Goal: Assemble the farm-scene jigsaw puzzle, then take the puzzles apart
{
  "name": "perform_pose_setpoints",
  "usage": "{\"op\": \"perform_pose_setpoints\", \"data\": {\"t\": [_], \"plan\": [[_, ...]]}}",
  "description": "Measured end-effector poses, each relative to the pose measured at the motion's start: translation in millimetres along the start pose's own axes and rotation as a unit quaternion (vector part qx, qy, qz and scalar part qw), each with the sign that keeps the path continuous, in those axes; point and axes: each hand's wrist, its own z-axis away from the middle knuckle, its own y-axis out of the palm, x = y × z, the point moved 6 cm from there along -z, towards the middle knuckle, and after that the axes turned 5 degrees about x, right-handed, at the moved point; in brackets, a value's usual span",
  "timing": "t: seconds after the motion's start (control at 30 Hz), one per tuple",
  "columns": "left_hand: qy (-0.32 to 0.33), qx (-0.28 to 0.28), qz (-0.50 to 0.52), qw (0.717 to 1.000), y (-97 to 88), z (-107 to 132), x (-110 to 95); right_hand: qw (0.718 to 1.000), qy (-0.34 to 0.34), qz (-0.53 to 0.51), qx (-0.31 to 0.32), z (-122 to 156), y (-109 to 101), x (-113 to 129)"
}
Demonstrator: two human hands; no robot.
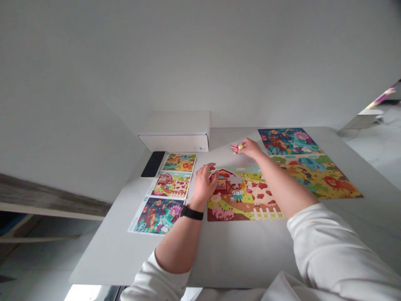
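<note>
A farm jigsaw puzzle [258,193] lies flat on the table, showing a red barn, a cow, a pig and a white fence. Beside the barn in its upper part is a pale gap. My right hand [250,148] pinches a small puzzle piece [235,148] with red, white and yellow on it, above the table beyond the puzzle's far edge. Over the puzzle's left edge, near the barn, my left hand [205,182] has its fingers apart and nothing in it. Whether it touches the puzzle I cannot tell.
A white box [175,142] stands against the wall, with a black phone [153,164] in front of it. Left of the puzzle lies a sheet [171,184] with three small pictures. At the right are a dark night-scene puzzle [288,141] and a safari puzzle [316,175].
</note>
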Motion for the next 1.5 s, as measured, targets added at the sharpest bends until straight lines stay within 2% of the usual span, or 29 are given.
{"op": "perform_pose_setpoints", "data": {"t": [0.17, 0.3, 0.43, 0.57, 0.63, 0.77, 0.93, 1.07, 1.2, 1.3, 1.5], "plan": [[0.018, 0.001, 0.004, 1.000, 1.1, -3, -2, 0.982, -0.045, -0.181, -0.004, 45, -16, -1], [0.029, 0.008, 0.013, 0.999, 2.2, -4, -6, 0.942, -0.048, -0.331, 0.038, 91, -26, -11], [0.041, 0.012, 0.064, 0.997, 3.0, -2, -19, 0.901, -0.049, -0.426, 0.060, 136, -26, -20], [-0.041, 0.011, 0.212, 0.976, 8.0, -7, -30, 0.883, -0.052, -0.462, 0.060, 161, -21, -25], [-0.084, 0.030, 0.268, 0.959, 16.1, -11, -37, 0.885, -0.051, -0.459, 0.061, 165, -18, -26], [-0.160, 0.088, 0.293, 0.939, 37.9, -13, -52, 0.889, -0.063, -0.449, 0.061, 166, -16, -22], [-0.238, 0.133, 0.332, 0.903, 62.8, -2, -56, 0.882, -0.071, -0.458, 0.083, 167, -8, -20], [-0.239, 0.136, 0.342, 0.898, 66.5, 4, -46, 0.887, -0.086, -0.444, 0.093, 167, -3, -21], [-0.200, 0.139, 0.331, 0.912, 60.5, 7, -40, 0.898, -0.096, -0.419, 0.094, 168, -1, -18], [-0.183, 0.144, 0.326, 0.916, 58.3, 8, -40, 0.909, -0.103, -0.396, 0.076, 168, -2, -16], [-0.193, 0.145, 0.350, 0.905, 59.2, 8, -41, 0.933, -0.094, -0.346, 0.030, 163, 0, -26]]}}
